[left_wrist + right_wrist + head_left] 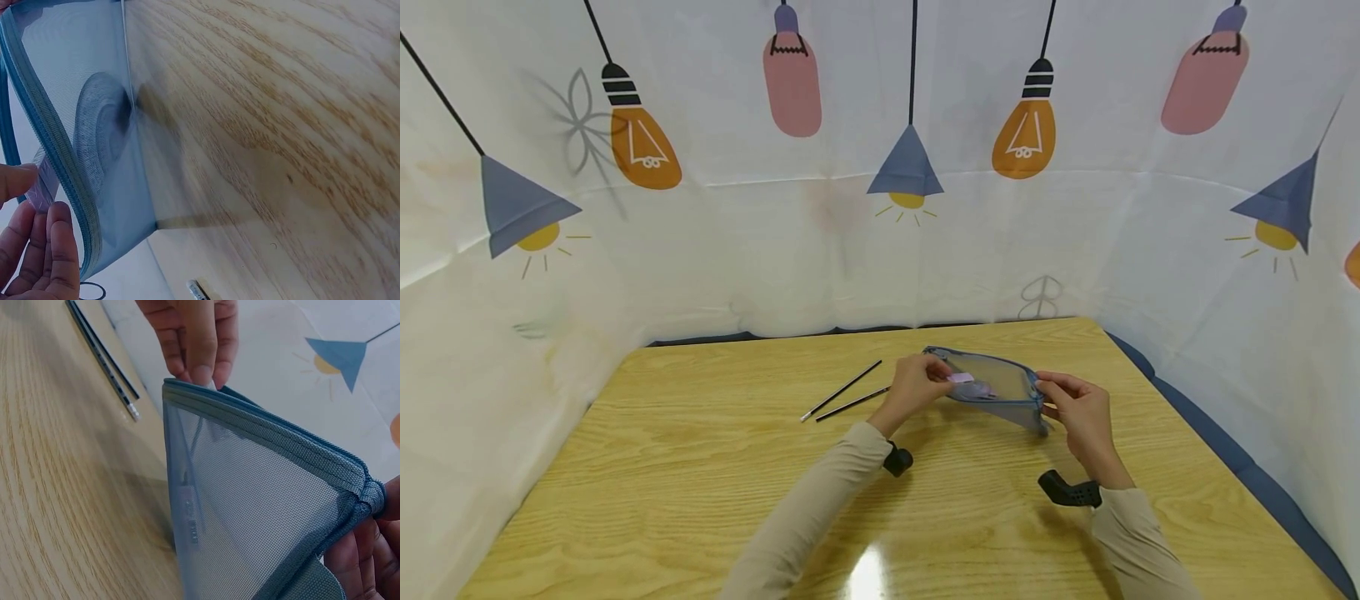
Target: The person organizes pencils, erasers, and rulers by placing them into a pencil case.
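A blue mesh zipper pouch is held up off the table, its mouth unzipped. At its right end my right hand grips the corner; the right wrist view shows fingers and thumb pinching the zipper end. My left hand is at the mouth, pinching a small, shiny, pale purple piece between thumb and fingers. Its exact kind is unclear. Through the mesh, a round ridged thing shows in the left wrist view. A small labelled item shows in the right wrist view.
Two dark pencils, one with a white end and another beside it, lie on the wooden table left of the pouch. A white curtain with printed lamps surrounds the table. Each wrist wears a black camera.
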A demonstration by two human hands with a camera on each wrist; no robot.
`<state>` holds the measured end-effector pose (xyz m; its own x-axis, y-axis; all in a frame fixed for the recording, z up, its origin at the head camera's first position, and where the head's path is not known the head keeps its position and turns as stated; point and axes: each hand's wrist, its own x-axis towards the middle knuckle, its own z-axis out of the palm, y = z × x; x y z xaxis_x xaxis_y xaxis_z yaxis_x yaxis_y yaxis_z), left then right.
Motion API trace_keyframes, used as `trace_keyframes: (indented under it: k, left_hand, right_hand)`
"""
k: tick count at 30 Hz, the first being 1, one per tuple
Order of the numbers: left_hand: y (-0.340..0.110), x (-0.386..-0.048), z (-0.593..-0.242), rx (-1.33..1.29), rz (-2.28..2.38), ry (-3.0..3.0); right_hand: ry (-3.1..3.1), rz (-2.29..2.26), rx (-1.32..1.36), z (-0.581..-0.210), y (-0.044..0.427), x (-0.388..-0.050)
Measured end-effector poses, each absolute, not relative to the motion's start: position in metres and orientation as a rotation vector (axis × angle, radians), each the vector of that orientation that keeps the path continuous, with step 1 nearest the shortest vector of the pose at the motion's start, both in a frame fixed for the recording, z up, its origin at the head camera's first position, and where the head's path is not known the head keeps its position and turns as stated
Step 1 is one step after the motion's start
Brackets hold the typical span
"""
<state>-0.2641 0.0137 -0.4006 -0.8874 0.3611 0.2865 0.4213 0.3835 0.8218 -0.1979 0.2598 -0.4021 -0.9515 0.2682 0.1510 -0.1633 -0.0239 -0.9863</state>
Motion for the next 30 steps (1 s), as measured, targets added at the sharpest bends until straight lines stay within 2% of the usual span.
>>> trace_keyframes:
  k: [30]
  left_hand:
    - [0.034,-0.274,-0.404,-0.824,-1.265,-2.667]
  right_hand:
    - [-1.959,2.035,-0.122,-0.405,0.261,-0.199]
